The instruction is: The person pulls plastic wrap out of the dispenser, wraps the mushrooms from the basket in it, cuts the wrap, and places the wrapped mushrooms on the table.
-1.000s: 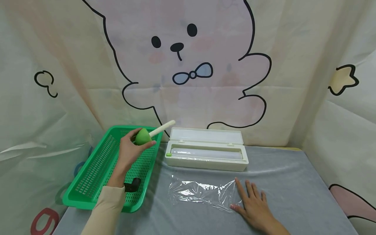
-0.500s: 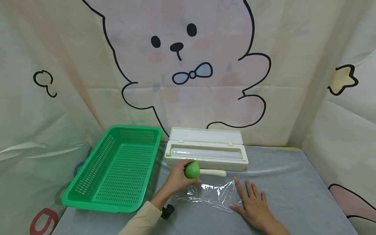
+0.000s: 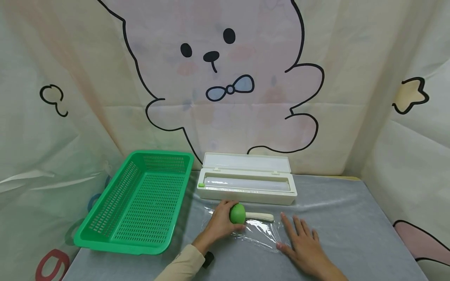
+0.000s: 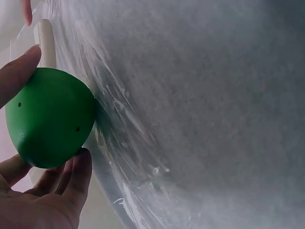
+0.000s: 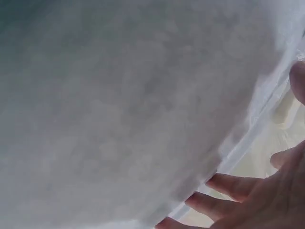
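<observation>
In the head view my left hand (image 3: 220, 223) holds a utensil by its rounded green head (image 3: 237, 214), its pale straight handle (image 3: 259, 216) pointing right. The utensil lies low over a crinkled sheet of clear plastic film (image 3: 258, 234). Up close in the left wrist view, the smooth green head (image 4: 50, 119) shows two small dark dots, with my thumb (image 4: 21, 71) on one side and fingers on the other. My right hand (image 3: 305, 249) rests flat with fingers spread, thumb and index fingertip at the film's right edge.
Behind the film stands a white cling film dispenser (image 3: 246, 198), lid up, a roll (image 3: 246, 183) inside and a green slider (image 3: 201, 185) at its left. A green perforated basket (image 3: 140, 249) is at the left. Grey cloth (image 3: 351, 218) covers the table; a printed curtain hangs behind.
My left hand has carried the green-headed utensil from over the basket, rightward and down, onto the film. The handle has swung from slanting up to nearly level. My right hand has stayed in place.
</observation>
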Tool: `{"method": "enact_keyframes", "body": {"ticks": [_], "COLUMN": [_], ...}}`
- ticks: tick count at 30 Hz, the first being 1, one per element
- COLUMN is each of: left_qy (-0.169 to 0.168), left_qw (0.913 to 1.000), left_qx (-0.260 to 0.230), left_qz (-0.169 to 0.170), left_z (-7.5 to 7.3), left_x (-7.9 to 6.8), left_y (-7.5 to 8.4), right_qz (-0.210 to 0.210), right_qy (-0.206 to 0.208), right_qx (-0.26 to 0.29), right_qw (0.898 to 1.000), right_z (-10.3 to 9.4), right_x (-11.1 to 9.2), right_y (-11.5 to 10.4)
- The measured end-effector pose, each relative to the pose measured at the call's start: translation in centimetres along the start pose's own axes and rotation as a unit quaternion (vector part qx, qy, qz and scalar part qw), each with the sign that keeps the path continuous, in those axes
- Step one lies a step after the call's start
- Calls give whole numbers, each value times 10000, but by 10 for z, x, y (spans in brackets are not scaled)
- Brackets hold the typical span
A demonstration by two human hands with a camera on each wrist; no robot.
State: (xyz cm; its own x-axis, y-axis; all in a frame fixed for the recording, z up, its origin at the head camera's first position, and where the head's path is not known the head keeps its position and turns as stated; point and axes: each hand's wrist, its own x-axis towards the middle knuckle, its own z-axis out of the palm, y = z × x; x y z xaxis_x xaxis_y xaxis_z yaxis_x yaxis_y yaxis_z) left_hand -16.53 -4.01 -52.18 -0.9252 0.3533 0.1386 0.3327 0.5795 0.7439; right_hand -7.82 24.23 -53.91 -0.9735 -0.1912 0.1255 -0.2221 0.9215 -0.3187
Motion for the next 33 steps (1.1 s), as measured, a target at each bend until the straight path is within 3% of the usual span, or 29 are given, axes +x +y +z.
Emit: {"method": "enact_keyframes", "body": {"ticks": [8, 13, 17, 20, 22, 25, 27, 30, 33], "left_qy": [53, 201, 321, 0, -381, -840, -915, -953, -1015], "left_qw": [9998, 9990, 9972, 9928, 9844, 9680, 9618, 9642, 9713], "left_qx": [139, 401, 675, 1190, 1714, 2364, 2563, 2433, 2140], "left_qz": [-135, -51, -29, -116, -131, 51, 297, 449, 228], "left_z": [-2, -9, -21, -34, -43, -53, -56, -61, -69], "left_x": [-3, -10, -24, -36, -42, -48, -50, -50, -51], "left_y": [7, 10, 7, 3, 0, -6, -9, -10, -3], "right_qz": [-290, -1158, -1806, -2021, -2099, -2218, -2272, -2292, -2181], "right_qy": [762, 1429, 1516, 1399, 1319, 1300, 1352, 1358, 1320], "right_qx": [47, 37, -44, 16, 93, 246, 284, 343, 461], "right_qw": [9967, 9829, 9718, 9693, 9688, 9661, 9640, 9633, 9659], "right_z": [-7, -8, -7, -6, -5, -2, -2, -3, -10], "right_x": [-1, -1, 2, 4, 6, 10, 13, 16, 18], "right_y": [-4, -4, 2, 8, 11, 15, 16, 15, 11]}}
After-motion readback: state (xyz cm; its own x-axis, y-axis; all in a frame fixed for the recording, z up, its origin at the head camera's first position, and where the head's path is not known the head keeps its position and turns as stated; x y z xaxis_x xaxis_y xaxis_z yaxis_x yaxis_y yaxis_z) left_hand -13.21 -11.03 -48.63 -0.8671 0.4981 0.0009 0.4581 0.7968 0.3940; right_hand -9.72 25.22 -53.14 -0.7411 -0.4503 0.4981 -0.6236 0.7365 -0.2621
